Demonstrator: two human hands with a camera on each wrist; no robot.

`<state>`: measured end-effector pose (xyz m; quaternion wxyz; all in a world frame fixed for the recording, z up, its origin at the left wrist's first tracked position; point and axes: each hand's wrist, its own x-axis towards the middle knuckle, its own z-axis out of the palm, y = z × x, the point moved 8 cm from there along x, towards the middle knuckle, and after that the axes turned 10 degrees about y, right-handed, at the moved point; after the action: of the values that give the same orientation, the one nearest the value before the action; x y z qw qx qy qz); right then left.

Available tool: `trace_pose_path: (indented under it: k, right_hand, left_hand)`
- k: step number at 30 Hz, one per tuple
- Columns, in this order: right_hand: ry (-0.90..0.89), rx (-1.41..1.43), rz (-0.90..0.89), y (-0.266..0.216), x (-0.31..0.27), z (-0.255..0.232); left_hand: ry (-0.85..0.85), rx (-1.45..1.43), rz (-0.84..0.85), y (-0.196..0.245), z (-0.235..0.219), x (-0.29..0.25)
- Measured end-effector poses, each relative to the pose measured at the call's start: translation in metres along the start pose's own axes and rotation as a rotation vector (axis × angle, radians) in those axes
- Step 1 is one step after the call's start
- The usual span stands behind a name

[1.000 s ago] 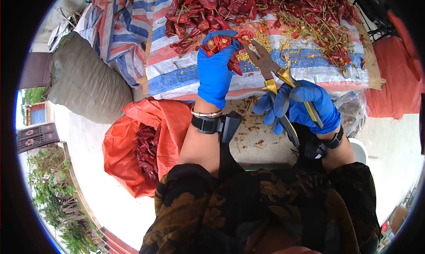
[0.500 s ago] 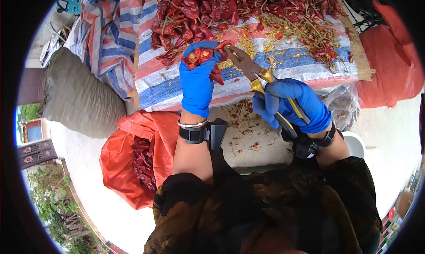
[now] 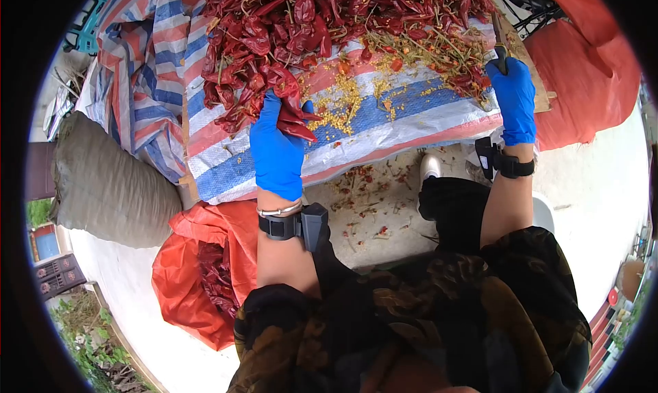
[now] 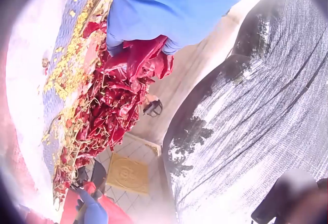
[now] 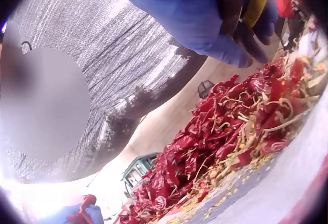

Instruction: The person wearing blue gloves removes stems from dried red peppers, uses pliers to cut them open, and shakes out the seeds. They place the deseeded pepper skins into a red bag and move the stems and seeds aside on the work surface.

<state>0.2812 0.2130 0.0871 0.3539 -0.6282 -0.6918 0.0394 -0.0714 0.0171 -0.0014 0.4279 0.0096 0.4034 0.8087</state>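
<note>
**Left hand (image 3: 277, 146) on dried red peppers (image 3: 295, 126), right hand (image 3: 514, 95) on pliers (image 3: 503, 58)**

Two hands are at work, each in one bright blue glove. The left hand pinches crumpled, glossy red peppers between thumb and fingers at the near left edge of a large pepper heap (image 3: 274, 23); at least two pods hang about its fingertips, but overlap hides the exact count. The right hand, well apart at the right end, curls round one pair of yellow-and-black-handled metal pliers, their head pointing away from the person; whether the pliers' jaws are parted cannot be told.

The heap, its pods too many and too tangled to count, lies on one woven plastic sheet (image 3: 240, 172) striped red, white and blue. Nearer the person, between the hands, loose yellow seeds (image 3: 343, 102) are scattered across it, and a tangle of dry, tan-green stems (image 3: 449, 54) lies close to the right hand.

Three bags stand around: one open orange-red sack (image 3: 178, 283) with more dried pods (image 3: 216, 280) inside, one bulging grey-green sack (image 3: 113, 180) just beside it, and one red bag (image 3: 582, 78) at the right. One white shoe (image 3: 430, 165) shows below the sheet.
</note>
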Motion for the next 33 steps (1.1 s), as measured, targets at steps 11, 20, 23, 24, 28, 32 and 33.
trace_pose_path:
  k: [11,20,23,24,28,32,33]
  right_hand:
    - [0.001,-0.236,-0.014,0.019,0.022,0.035]
    - [-0.181,0.508,-0.596,-0.183,-0.076,0.085]
    - [-0.235,0.359,-0.794,-0.208,-0.106,0.117]
    - [-0.267,0.337,-0.763,-0.209,-0.107,0.125]
    - [-0.283,0.422,-0.699,-0.202,-0.098,0.146]
    - [-0.668,0.985,-0.128,-0.188,-0.074,0.144]
    - [-0.808,0.996,-0.105,-0.191,-0.073,0.139]
  left_hand:
    - [-0.032,0.029,-0.06,0.004,0.01,0.002]
    - [-0.093,-0.06,-0.04,0.008,0.019,0.013]
    - [-0.123,-0.04,0.008,0.011,0.019,0.02]
    - [-0.125,-0.02,0.031,0.013,0.019,0.023]
    - [-0.085,0.07,0.066,0.019,0.018,0.035]
    - [-0.145,0.063,0.126,0.026,0.027,0.042]
    - [-0.168,0.063,0.139,0.027,0.03,0.042]
